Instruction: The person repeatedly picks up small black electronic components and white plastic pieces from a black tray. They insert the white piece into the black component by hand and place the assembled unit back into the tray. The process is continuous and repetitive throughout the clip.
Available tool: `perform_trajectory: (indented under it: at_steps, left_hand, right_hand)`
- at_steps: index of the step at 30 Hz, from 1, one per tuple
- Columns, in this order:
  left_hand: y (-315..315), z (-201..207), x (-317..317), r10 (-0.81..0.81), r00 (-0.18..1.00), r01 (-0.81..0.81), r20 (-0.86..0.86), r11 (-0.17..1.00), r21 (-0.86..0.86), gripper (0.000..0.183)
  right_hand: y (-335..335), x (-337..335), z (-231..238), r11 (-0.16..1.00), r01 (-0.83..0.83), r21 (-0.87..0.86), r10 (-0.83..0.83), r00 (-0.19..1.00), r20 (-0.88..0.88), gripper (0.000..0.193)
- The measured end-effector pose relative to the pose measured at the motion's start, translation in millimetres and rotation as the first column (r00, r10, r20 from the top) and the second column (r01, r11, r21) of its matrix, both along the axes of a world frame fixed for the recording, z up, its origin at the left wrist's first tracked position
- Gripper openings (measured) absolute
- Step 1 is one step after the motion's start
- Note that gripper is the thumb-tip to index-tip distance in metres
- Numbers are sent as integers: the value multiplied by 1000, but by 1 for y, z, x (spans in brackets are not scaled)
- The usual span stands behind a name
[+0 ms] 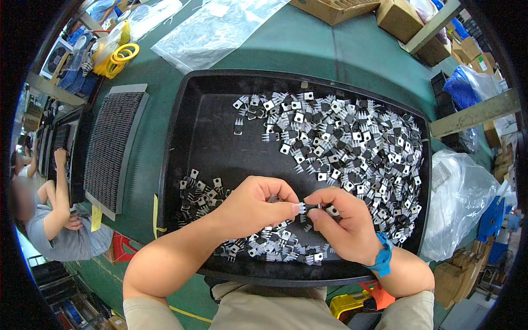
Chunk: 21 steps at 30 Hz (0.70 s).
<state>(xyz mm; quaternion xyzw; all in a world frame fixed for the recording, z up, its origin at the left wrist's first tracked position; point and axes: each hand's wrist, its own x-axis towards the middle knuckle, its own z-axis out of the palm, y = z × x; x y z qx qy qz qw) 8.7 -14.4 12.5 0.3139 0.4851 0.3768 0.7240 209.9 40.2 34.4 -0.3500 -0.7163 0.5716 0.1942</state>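
Over the near middle of a black tray point(171, 137), both my hands meet fingertip to fingertip. My left hand point(250, 206) pinches one end of a small black transistor point(303, 208) with silvery legs, thumb against forefinger. The other end is between the thumb and forefinger of my right hand point(347, 223), which wears a blue wristband point(383, 254). Fingers cover much of the part. Loose transistors point(330, 129) with black bodies, metal tabs and thin legs heap up across the tray's right side. A second group point(201, 192) lies near left, partly under my left forearm.
To the left, a grey rack point(110, 143) holds dense rows of dark parts on the green table point(264, 55). Clear plastic bags point(214, 36) lie beyond the tray, with another bag point(456, 203) at its right. A co-worker point(60, 220) sits far left. Cardboard boxes point(396, 19) stand behind.
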Motion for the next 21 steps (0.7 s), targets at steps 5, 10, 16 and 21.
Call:
perform_trajectory:
  at_steps: [5, 10, 16, 21]
  left_hand:
    - [-1, -3, 2, 2, 998, -3, -58, 1000, -13, 9]
    - [-1, -1, 5, -52, 990, 58, -131, 997, 42, 9]
    - [3, -3, -4, 151, 975, -136, 166, 986, -99, 21]
    - [3, -10, -2, 210, 960, -206, 186, 978, -44, 25]
  right_hand:
    - [0, -2, -5, 957, 57, -285, -71, 997, -38, 16]
    - [4, -4, -13, 803, 80, -591, -161, 983, -85, 11]
    - [15, -6, -5, 827, 62, -559, -130, 988, -82, 13]
    - [19, 0, -8, 925, -370, 86, 355, 922, 156, 9]
